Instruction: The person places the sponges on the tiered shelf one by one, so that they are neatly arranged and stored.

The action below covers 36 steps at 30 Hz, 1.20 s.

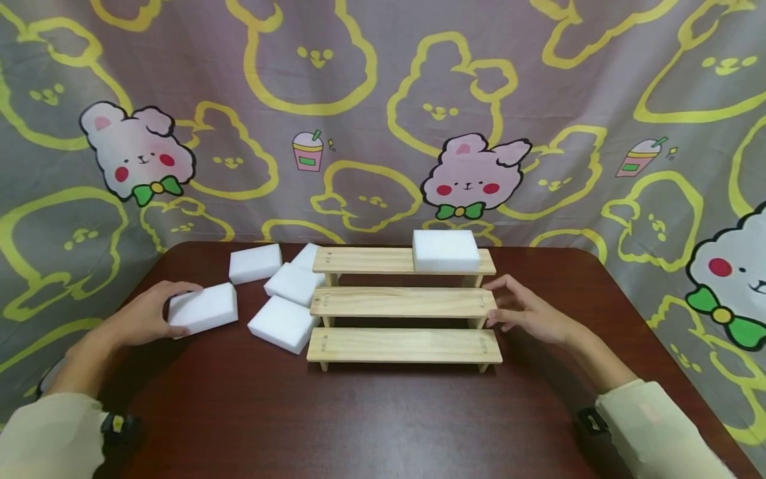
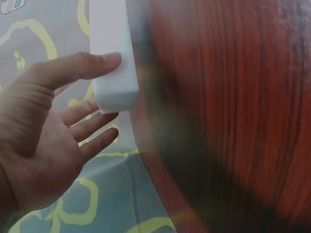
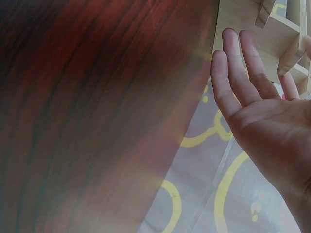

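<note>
Six white blocks are in view, and one of them, the held block (image 1: 206, 309), is at the left side, somewhat apart from the others. The left grip (image 1: 143, 313) pinches it by its left end, with the thumb on the near side and the fingers behind on the far side. Whether this block is raised or touches the counter (image 1: 395, 412), one cannot tell surely. It looks light and soft like foam, so a gentle pressure is probably enough; a strong squeeze could dent the edge. Because the hold is only at one end, the right end may sink, and it would be good to keep the wrist level.

Just to the right of it are four loose blocks (image 1: 284, 324), of which some touch or overlap. It is better to carry the held block above them than to slide it through, because a light push may move them.

Further right is the wooden stand (image 1: 403, 303) with three tiers; the sixth block (image 1: 445, 249) lies on the far, highest tier, near its right end. At the right end of the middle tier, the right grip (image 1: 535, 313) pinches the wood between thumb and index finger, while the other fingers are straight and spread. This touch should only steady the stand, not pull it. Behind the counter hangs a patterned cloth (image 1: 371, 193).
</note>
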Motion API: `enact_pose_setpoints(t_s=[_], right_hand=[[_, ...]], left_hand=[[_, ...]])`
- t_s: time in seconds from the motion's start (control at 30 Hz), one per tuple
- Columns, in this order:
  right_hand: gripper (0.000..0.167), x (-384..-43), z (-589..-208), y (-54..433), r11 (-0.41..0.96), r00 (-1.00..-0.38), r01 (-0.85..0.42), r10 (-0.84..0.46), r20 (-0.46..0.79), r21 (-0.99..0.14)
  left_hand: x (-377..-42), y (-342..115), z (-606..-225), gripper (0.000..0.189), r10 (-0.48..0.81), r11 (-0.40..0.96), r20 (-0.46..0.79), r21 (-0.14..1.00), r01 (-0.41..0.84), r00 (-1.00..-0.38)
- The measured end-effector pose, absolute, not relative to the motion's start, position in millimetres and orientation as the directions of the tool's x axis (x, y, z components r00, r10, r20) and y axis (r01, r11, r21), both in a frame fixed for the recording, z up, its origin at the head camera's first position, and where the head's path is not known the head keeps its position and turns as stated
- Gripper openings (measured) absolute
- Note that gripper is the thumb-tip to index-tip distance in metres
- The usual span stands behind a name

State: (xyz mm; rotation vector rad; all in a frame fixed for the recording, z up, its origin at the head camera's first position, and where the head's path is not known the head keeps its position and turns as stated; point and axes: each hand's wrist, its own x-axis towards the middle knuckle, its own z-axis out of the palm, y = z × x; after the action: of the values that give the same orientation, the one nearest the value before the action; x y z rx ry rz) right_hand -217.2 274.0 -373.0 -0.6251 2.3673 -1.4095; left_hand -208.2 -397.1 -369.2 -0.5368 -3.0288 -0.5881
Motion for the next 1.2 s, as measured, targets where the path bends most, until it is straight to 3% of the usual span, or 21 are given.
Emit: enact_pose_setpoints(t_s=[0.3,0.77,1.2], right_hand=[[0.047,-218.2,-372.8,273.9,0.416,-0.854,-0.208,-0.518,-0.043,-0.886],[0.047,-217.6,-374.9,272.8,0.421,-0.861,-0.193,-0.506,-0.053,-0.886],[0.045,-218.6,-376.5,274.1,0.422,-0.858,-0.213,-0.512,-0.038,-0.881]], left_hand=[[-202.6,-399.3,-368.5,0.074,0.344,0.851,0.151,0.367,0.376,-0.927],[-201.3,-377.6,-352.1,0.076,0.293,0.856,0.106,0.412,0.311,-0.950],[-198.2,-350.2,-335.8,0.073,0.313,0.827,0.249,0.402,0.392,-0.917]])
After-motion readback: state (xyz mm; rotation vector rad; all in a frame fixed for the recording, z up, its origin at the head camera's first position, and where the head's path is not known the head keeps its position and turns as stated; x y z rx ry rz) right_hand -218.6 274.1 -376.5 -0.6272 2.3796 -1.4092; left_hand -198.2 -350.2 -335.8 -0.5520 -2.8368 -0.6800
